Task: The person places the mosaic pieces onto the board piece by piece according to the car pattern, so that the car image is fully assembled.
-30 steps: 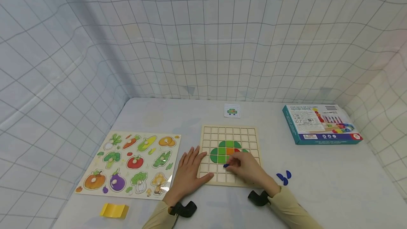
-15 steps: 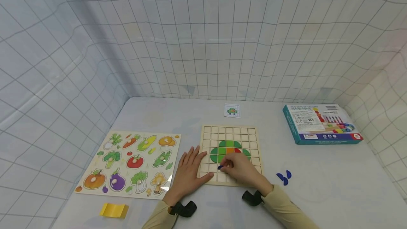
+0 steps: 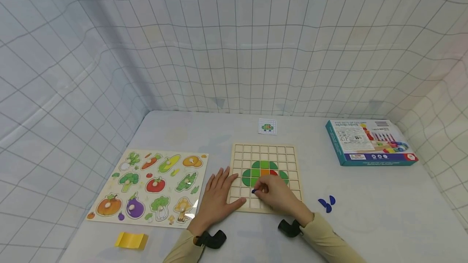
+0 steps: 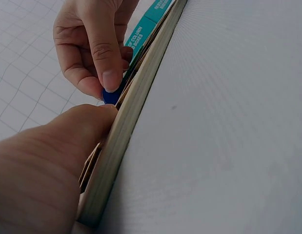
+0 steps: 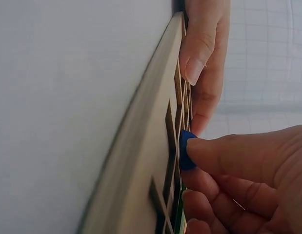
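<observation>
My right hand [image 3: 279,196] pinches a small blue piece [image 5: 187,149] with a curved edge between thumb and fingers, right at the grid of a wooden board [image 3: 243,150]. Green, orange and red tiles, such as the green tile [image 3: 246,182], fill cells in the middle of the board; the hand covers some cells. My left hand [image 3: 218,200] lies with its fingers spread across the board's left edge, the thumb along the lower left cells. In the left wrist view the blue piece [image 4: 110,95] shows under the right thumb, close to the left thumb.
Several loose blue pieces [image 3: 328,208] lie right of the board. A vegetable puzzle [image 3: 175,198] is at the left, with a yellow block [image 3: 131,241] in front. A small pattern card [image 3: 267,126] lies behind the board, and a printed box [image 3: 371,143] at the back right.
My right hand moved slightly left and toward me over the board with the blue piece, then stayed nearly in place. The left hand has not moved.
</observation>
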A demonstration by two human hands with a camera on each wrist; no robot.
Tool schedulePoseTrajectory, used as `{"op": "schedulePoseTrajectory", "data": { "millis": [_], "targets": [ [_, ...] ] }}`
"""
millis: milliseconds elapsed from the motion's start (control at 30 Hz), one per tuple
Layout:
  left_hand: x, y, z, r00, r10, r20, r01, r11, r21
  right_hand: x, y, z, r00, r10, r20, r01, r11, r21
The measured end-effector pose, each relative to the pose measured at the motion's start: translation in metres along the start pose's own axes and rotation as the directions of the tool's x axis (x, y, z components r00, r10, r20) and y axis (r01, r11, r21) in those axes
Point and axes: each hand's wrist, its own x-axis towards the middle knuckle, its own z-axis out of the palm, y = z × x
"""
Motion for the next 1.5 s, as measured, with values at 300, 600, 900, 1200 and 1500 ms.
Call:
{"op": "schedulePoseTrajectory", "data": {
  "millis": [300,600,900,1200,1500],
  "targets": [
    [0.0003,0.0002,-0.0009,1.000,-0.006,0.005,0.006,1.000,-0.001,0.0022,-0.0044,-0.0001,0.999,0.014,-0.036,-0.016,0.999,-0.040],
    [0.0010,-0.0006,0.0004,1.000,-0.007,0.000,0.007,1.000,0.006,0.0037,-0.0031,0.0009,0.997,-0.001,-0.082,-0.010,0.991,-0.134],
    [0.0005,-0.0009,0.0010,1.000,-0.007,0.004,0.007,1.000,0.004,0.0017,-0.0062,0.0014,0.996,0.019,-0.082,-0.032,0.986,-0.166],
    [0.0002,-0.0003,0.0001,1.000,-0.003,0.004,0.003,1.000,0.000,0.0007,-0.0048,0.0033,0.997,0.034,-0.068,-0.042,0.991,-0.126],
    [-0.0001,-0.0013,0.0016,1.000,0.005,-0.005,-0.005,1.000,0.003,0.0045,-0.0066,0.0022,0.995,0.077,-0.066,-0.083,0.991,-0.106]
  ]
}}
